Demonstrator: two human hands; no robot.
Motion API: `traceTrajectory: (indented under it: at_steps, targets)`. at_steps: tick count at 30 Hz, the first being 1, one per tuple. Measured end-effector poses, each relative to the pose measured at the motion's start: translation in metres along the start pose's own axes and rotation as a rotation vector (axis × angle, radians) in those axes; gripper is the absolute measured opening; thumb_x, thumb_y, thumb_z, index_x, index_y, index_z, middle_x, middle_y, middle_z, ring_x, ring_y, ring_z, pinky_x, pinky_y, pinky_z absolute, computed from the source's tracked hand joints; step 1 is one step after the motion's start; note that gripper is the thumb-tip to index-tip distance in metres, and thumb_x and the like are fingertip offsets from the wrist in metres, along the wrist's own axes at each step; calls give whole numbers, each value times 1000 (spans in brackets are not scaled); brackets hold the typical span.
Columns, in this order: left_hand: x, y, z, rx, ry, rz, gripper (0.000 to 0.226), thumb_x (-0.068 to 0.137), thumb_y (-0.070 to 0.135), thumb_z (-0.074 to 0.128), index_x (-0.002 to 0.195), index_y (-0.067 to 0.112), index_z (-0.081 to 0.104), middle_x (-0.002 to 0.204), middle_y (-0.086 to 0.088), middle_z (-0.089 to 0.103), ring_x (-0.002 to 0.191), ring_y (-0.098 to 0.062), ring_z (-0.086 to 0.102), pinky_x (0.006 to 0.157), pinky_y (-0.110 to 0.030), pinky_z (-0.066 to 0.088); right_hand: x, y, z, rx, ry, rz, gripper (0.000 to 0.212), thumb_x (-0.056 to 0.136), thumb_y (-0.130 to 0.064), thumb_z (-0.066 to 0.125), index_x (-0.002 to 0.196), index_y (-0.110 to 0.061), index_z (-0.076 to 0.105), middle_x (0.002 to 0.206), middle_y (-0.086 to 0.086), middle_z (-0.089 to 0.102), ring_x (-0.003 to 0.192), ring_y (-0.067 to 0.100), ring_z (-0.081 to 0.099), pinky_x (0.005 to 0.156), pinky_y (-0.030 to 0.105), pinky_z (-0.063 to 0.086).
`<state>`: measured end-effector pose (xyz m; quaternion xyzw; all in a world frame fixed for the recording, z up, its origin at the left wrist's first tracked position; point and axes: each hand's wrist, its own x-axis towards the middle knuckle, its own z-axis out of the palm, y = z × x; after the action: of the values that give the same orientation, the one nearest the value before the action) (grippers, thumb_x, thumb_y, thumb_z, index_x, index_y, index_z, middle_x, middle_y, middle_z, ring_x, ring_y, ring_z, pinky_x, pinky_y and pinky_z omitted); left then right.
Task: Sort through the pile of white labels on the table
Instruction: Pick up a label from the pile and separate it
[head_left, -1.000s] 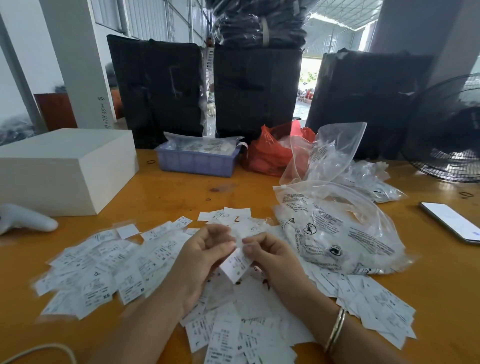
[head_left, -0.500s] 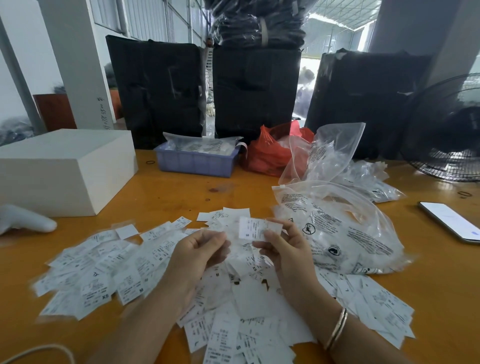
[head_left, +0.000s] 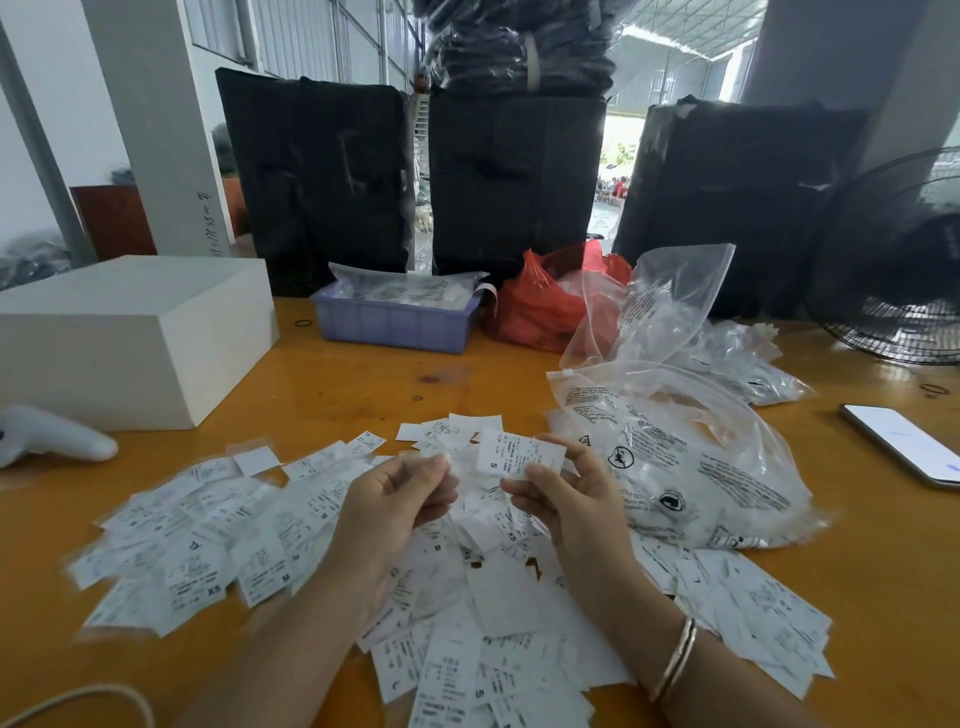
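Observation:
A wide pile of white labels (head_left: 208, 525) covers the orange table (head_left: 363, 384) in front of me, printed with size letters such as XS, M and S. My right hand (head_left: 576, 504) pinches one label marked S (head_left: 519, 456) between thumb and fingers and holds it face up above the pile. Just left of it, my left hand (head_left: 395, 499) has its fingers curled. Thumb and fingertips pinch what looks like a thin clear film (head_left: 439, 460). More labels lie under and between my forearms.
Clear plastic bags (head_left: 701, 467) lie right of the pile, with a phone (head_left: 904, 441) beyond them. A white box (head_left: 130, 338) and a white handheld device (head_left: 47, 436) are at left. At the back stand a blue tray (head_left: 395, 325), a red bag (head_left: 540, 306), black bundles (head_left: 311, 182) and a fan (head_left: 909, 270).
My right hand raised the S label from between both hands and turned it face up. My left hand let go of that label and stayed in place.

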<state>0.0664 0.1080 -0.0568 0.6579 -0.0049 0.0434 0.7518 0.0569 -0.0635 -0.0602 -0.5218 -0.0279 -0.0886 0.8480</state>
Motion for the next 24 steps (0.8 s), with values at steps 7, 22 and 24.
traceTrajectory:
  at_steps: [7, 22, 24]
  targets:
    - [2, -1, -1, 16, 56, 19, 19, 86, 33, 65, 83, 17, 74, 80, 0, 74, 79, -11, 71, 72, -23, 55, -1, 3, 3, -72, -35, 39, 27, 88, 4, 59, 109, -13, 60, 75, 18, 70, 75, 27, 72, 62, 24, 55]
    - [1, -2, 0, 54, 71, 64, 14, 86, 29, 65, 87, 18, 72, 79, 4, 74, 76, -7, 70, 62, -13, 53, 1, 3, 2, -27, -17, 96, 24, 88, 4, 59, 108, -8, 59, 75, 16, 71, 75, 27, 72, 60, 24, 56]
    - [2, -1, 0, 52, 78, 65, 14, 86, 29, 65, 88, 18, 72, 78, 4, 74, 76, -7, 70, 62, -14, 53, 2, 1, 0, 63, 30, 87, 20, 87, 4, 58, 105, -5, 57, 73, 16, 70, 73, 26, 72, 59, 23, 55]
